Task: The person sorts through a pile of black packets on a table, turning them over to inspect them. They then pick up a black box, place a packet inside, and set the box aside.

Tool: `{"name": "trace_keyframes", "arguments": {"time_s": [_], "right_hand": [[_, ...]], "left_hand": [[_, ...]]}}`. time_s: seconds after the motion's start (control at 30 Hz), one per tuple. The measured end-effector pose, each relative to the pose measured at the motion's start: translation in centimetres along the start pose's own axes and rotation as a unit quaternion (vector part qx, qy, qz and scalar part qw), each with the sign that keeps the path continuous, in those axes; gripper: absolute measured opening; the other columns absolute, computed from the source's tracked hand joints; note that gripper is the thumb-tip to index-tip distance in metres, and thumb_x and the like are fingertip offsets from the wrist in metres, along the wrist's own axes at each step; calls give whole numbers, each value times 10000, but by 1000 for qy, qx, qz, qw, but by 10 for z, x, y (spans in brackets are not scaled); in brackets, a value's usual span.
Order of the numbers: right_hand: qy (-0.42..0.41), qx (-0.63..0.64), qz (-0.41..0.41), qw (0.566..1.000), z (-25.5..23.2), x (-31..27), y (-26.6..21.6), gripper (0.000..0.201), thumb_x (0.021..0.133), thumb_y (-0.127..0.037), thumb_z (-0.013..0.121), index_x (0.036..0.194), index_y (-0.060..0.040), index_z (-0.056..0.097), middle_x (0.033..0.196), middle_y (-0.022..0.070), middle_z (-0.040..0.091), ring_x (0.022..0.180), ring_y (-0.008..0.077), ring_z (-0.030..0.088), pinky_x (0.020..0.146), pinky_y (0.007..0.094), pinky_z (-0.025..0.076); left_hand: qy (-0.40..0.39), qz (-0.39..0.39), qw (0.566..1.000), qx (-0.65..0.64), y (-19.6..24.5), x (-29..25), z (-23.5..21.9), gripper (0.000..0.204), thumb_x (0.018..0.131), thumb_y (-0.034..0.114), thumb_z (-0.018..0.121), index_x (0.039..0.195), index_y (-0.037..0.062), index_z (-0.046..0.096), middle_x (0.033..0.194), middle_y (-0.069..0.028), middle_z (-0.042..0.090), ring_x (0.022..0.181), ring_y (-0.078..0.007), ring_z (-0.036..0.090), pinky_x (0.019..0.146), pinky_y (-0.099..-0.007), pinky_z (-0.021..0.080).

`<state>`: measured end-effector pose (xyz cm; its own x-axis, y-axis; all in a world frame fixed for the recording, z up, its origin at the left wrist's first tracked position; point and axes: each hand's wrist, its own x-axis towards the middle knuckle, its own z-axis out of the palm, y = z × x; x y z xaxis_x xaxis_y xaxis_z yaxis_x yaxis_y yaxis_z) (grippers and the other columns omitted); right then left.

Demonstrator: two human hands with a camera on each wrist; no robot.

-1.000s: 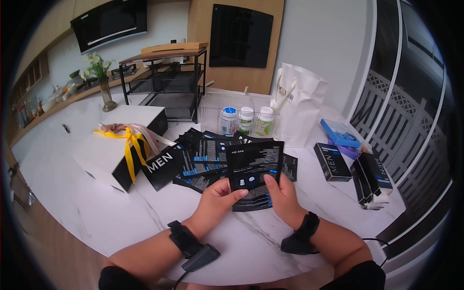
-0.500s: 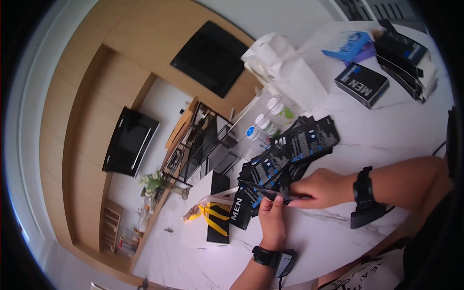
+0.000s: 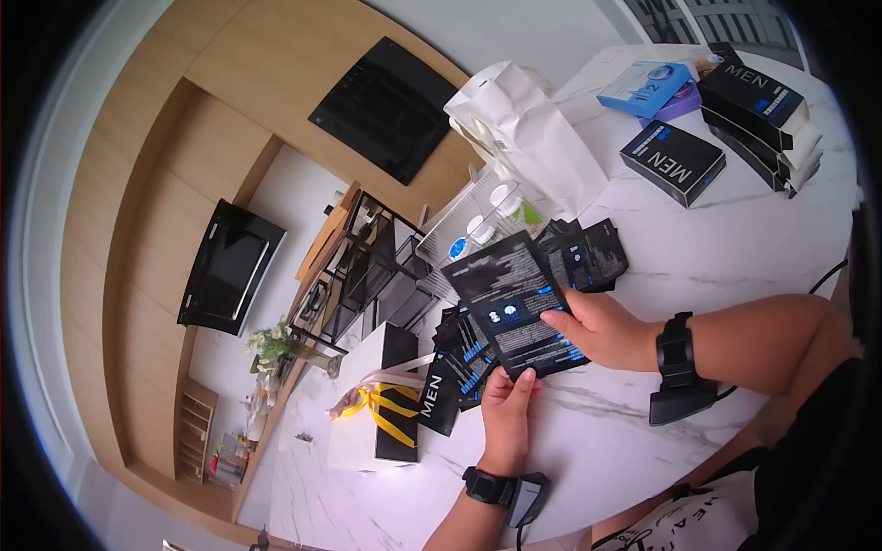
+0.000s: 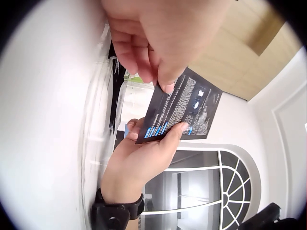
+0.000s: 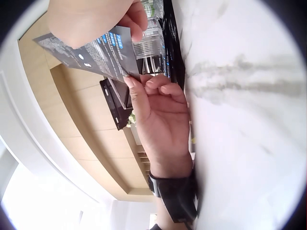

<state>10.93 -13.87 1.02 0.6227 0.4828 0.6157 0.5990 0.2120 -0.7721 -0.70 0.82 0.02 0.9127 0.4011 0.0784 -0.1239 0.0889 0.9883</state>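
In the head view, a flat black packet (image 3: pixel 505 298) with white print and blue bars is held up over the table, its printed face toward me. My right hand (image 3: pixel 608 329) grips its right edge, thumb on the front. At its lower corner, my left hand (image 3: pixel 508 415) pinches it between thumb and fingertips. The left wrist view shows the same packet (image 4: pixel 177 105) between both hands. Behind it, more black packets (image 3: pixel 588 255) lie overlapping on the table; one marked MEN (image 3: pixel 439 399) sticks out near the left hand.
A white box (image 3: pixel 360 404) with yellow ribbon stands left of the packets. Behind are a clear bin (image 3: pixel 441 243) with bottles and a white paper bag (image 3: pixel 537 147). Black MEN boxes (image 3: pixel 675 161) and a blue box (image 3: pixel 643 87) sit at the right on the marble table (image 3: pixel 763 239).
The head view has swung round and tilted since a second ago. Half a second ago the packet was seen nearly edge-on and low; now it is raised with its printed face showing.
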Motion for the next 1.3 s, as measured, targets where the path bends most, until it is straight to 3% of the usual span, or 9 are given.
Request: {"name": "trace_keyframes", "arguments": {"time_s": [0.37,0.5,0.6,0.73,0.83,1.0,1.03,1.13,1.3], "right_hand": [[-19,-52,3,998,1,2,5,242,888,-257,485,958,-25,486,705,176,567,666,370,553,546,404,417],[6,70,19,997,3,2,5,233,891,-248,486,889,-15,484,676,135,562,597,275,555,549,366,413],[-174,69,64,980,4,2,5,294,853,-298,551,790,-15,503,639,91,539,587,136,511,544,305,409],[-321,222,123,912,13,-7,9,413,839,-344,589,1056,-2,514,776,17,554,708,74,469,619,236,395],[-200,270,80,938,20,0,31,449,858,-210,583,1207,-19,374,881,46,558,796,75,504,719,224,420],[-225,199,77,951,17,0,44,313,810,-63,560,1110,-42,472,799,49,571,705,84,550,611,227,447],[-253,54,51,965,10,2,31,222,804,-77,547,1025,-53,532,822,67,584,717,119,573,613,256,456],[-222,-122,-36,967,2,8,6,145,790,-115,540,930,-99,573,867,76,577,728,249,584,619,322,458],[-89,-312,-162,932,-12,28,23,270,720,-90,624,981,-51,567,1069,121,522,1000,301,495,832,387,399]], "left_hand": [[-127,22,992,13,-2,-8,-1,239,802,43,613,1031,45,548,984,-39,602,901,-113,557,829,-236,417],[-178,88,974,-110,5,5,-4,573,831,412,542,1264,92,346,1275,-57,425,1160,-201,418,983,-373,324],[-85,110,983,-121,12,8,-10,624,853,549,364,1274,89,341,1289,-71,406,1199,-240,371,1009,-412,274],[48,71,994,-75,18,9,-13,388,805,5,577,1160,43,425,1035,-60,529,933,-145,528,854,-281,433],[13,40,997,61,5,9,-10,363,758,31,661,1085,39,505,984,-28,538,896,-99,510,797,-223,418],[-114,20,960,255,8,2,-6,305,686,78,737,945,46,578,908,-3,561,863,-87,502,780,-232,407],[-140,135,926,322,7,4,-8,338,662,92,756,946,49,576,917,-21,566,874,-111,516,784,-242,411],[-129,170,915,343,7,4,-7,362,610,122,782,908,52,589,858,-71,567,821,-195,563,741,-281,446],[-175,179,875,414,18,-4,-7,286,619,196,766,845,75,639,827,-59,585,795,-225,572,714,-286,457]]}}
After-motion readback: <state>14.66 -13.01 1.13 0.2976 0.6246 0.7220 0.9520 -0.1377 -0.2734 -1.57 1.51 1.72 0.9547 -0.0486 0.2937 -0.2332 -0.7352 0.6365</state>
